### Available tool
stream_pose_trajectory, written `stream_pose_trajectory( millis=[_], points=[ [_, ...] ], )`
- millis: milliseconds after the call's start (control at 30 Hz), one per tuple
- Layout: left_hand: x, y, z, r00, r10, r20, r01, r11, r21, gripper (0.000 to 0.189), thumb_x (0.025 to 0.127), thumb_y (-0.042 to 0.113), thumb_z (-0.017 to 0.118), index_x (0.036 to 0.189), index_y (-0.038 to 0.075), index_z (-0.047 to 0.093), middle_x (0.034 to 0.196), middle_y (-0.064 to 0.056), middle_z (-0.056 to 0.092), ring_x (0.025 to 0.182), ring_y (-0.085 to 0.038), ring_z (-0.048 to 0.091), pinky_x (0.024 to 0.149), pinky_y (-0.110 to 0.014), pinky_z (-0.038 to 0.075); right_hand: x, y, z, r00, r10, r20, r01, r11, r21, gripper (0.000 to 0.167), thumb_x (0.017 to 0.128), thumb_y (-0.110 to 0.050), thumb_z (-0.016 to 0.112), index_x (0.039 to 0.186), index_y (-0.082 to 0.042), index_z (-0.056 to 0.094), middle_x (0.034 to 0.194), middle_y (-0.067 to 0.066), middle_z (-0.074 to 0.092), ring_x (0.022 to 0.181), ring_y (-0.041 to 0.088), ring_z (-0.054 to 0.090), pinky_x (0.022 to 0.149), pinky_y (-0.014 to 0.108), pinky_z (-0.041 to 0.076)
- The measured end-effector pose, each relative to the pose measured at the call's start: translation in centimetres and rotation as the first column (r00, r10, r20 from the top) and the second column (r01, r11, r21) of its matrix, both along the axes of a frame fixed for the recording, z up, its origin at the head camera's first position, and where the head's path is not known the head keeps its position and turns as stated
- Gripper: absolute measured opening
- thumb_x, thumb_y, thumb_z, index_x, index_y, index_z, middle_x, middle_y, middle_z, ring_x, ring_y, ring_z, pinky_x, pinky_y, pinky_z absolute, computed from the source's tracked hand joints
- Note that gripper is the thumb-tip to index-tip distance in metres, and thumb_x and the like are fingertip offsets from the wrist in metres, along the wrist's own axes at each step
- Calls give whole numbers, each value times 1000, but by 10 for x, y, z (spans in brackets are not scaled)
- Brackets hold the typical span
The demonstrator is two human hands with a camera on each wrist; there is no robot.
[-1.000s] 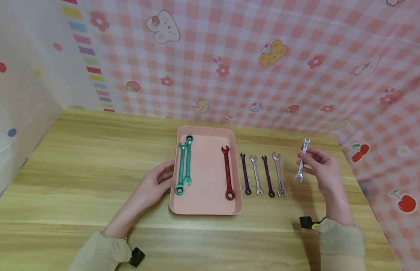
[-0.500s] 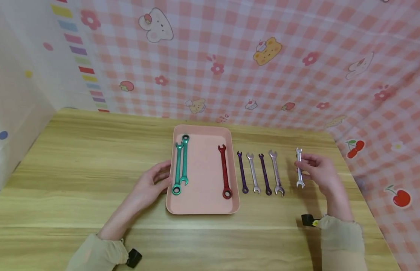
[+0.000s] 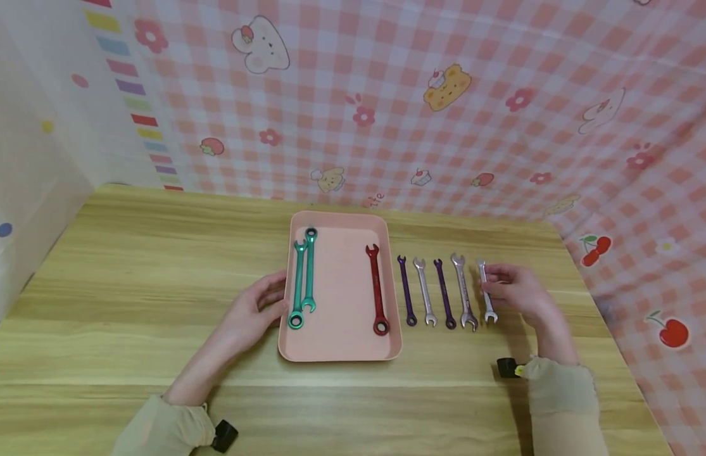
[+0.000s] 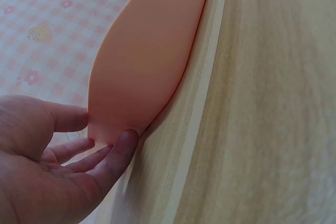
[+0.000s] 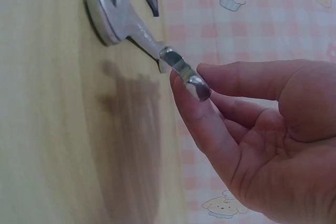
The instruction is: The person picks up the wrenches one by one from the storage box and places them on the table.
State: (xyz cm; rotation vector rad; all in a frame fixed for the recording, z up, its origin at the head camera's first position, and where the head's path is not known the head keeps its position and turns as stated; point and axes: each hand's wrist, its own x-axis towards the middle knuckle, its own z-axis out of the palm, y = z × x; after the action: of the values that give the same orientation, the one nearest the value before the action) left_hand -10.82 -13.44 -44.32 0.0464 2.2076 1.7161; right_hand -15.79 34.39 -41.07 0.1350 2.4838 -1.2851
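My right hand (image 3: 520,291) pinches a silver double open-end wrench (image 3: 487,297) between thumb and fingers, at the right end of a row of wrenches. In the right wrist view this wrench (image 5: 184,72) is seen nearly end-on, held over the table. Closest to it in the row lies a larger silver wrench (image 3: 463,291). My left hand (image 3: 256,310) touches the left side of a pink tray (image 3: 338,351) with relaxed fingers; the left wrist view has its fingertips against the tray's outer wall (image 4: 142,51). Inside the tray are two green wrenches (image 3: 298,278) at left and a red wrench (image 3: 377,285) at right.
Between the tray and the larger silver wrench lie a purple wrench (image 3: 406,291), a small silver wrench (image 3: 425,294) and another purple wrench (image 3: 445,294), roughly parallel. A pink checked cloth (image 3: 330,95) hangs behind the wooden table (image 3: 159,253) and along its right side.
My right hand has moved left and lower with the silver wrench, bringing it beside the row. The left hand stays at the tray. The head view has shifted slightly.
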Motion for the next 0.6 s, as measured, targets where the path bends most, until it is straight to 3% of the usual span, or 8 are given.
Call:
stream_pose_trajectory(
  millis=[167, 400, 600],
  points=[
    [0, 0, 0, 1000, -3, 2, 3, 1000, 3, 57, 107, 5, 54, 161, 1, 36, 159, -28, 48, 146, -43, 52, 100, -37, 64, -4, -2, -1, 999, 1, 38, -1, 1000, 16, 51, 105, -4, 58, 146, 21, 42, 113, 10, 74, 88, -4, 67, 78, 19, 63],
    [0, 0, 2, 1000, 3, 2, -3, 1000, -7, 57, 107, 5, 54, 161, 1, 36, 158, -29, 50, 145, -43, 53, 96, -34, 65, -7, -3, -5, 998, -16, 64, 12, 998, 69, 48, 104, -2, 59, 144, 19, 45, 105, 4, 68, 86, -1, 65, 75, 19, 62],
    [0, 0, 2, 1000, 7, -6, -8, 1000, -10, 56, 107, 3, 53, 160, 0, 37, 156, -30, 51, 145, -43, 53, 96, -33, 65, -7, -4, -7, 999, -11, 49, 5, 993, 115, 47, 103, -1, 59, 143, 20, 46, 107, 11, 66, 83, 2, 63, 72, 18, 62]
  ],
)
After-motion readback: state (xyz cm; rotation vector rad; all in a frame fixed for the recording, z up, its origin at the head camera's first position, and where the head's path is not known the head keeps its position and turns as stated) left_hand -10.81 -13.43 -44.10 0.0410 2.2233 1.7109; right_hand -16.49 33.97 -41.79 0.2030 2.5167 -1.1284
